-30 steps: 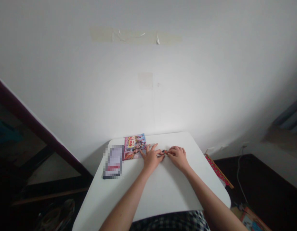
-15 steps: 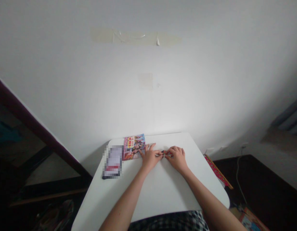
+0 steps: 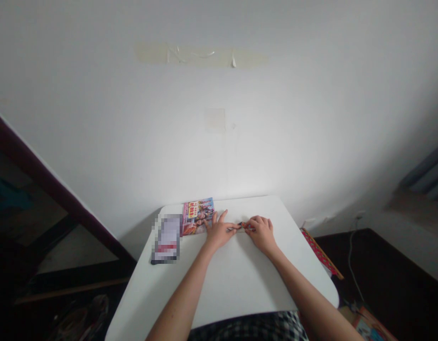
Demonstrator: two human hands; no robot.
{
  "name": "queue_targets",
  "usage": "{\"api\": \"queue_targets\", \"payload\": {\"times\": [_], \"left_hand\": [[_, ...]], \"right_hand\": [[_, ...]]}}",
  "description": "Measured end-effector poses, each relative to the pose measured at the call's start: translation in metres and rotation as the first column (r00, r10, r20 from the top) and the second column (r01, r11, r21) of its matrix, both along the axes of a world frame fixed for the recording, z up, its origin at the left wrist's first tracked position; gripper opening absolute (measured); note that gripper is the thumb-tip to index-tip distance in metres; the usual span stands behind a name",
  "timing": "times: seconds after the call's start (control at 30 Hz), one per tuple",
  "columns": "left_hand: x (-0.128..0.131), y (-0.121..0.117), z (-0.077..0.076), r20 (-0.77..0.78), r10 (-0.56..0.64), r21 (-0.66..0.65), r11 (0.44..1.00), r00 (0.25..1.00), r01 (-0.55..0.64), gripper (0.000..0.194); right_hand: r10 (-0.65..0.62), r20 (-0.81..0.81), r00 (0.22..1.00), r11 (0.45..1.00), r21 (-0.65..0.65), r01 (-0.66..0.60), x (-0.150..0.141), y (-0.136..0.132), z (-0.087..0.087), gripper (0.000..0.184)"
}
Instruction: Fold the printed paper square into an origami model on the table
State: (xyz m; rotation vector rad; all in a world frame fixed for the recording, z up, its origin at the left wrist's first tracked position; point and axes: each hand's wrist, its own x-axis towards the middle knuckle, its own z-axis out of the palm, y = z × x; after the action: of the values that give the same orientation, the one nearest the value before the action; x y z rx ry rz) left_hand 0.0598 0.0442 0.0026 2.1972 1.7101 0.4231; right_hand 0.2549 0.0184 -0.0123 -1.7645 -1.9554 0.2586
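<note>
Between my hands, low over the white table [image 3: 236, 284], is a small dark folded piece [image 3: 240, 224] that looks like printed paper; its exact kind is too small to tell. My left hand [image 3: 219, 233] pinches its left side with thumb and index finger, the other fingers spread over the edge of a colourful flyer [image 3: 194, 220]. On the right side, my right hand [image 3: 260, 233] grips the same piece between thumb and fingertips, its other fingers curled. Part of the piece is hidden by my fingers.
A blurred-out, phone-shaped object [image 3: 168, 238] lies left of the flyer. Behind the table rises a white wall [image 3: 219, 156] with tape marks. A red patterned item [image 3: 320, 253] is beyond the table's right edge, and a cable [image 3: 351, 255] hangs farther right.
My left hand has shifted slightly left, and a little more of the small piece shows between my fingers. My right hand has stayed nearly still.
</note>
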Motion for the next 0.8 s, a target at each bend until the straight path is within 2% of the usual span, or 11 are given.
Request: {"api": "queue_targets", "payload": {"times": [0.2,0.47,0.53,0.7,0.8], "left_hand": [[-0.001,-0.004,0.001,-0.012,-0.01,0.018,1.0,1.0,0.01,0.026],[0.004,-0.011,0.0,0.014,0.021,0.062,0.998,1.0,-0.022,0.025],[0.006,-0.013,-0.002,0.023,0.032,0.082,0.996,0.999,-0.034,0.024],[0.014,-0.015,-0.008,0.06,0.059,0.149,0.987,0.997,-0.067,0.018],[0.018,-0.016,-0.011,0.074,0.069,0.188,0.979,0.995,-0.082,0.015]], "right_hand": [[0.019,-0.009,1.0,0.999,-0.035,-0.019,0.006,0.004,-0.002,0.021],[0.017,-0.012,1.0,0.998,-0.06,-0.018,0.009,0.005,-0.007,0.045],[0.018,-0.027,0.999,0.998,-0.06,-0.02,0.009,0.003,-0.006,0.043],[0.032,-0.061,0.998,0.999,-0.002,-0.033,0.006,-0.002,-0.002,0.019],[0.018,-0.051,0.999,0.999,0.038,-0.016,0.003,-0.004,-0.001,0.018]]}}
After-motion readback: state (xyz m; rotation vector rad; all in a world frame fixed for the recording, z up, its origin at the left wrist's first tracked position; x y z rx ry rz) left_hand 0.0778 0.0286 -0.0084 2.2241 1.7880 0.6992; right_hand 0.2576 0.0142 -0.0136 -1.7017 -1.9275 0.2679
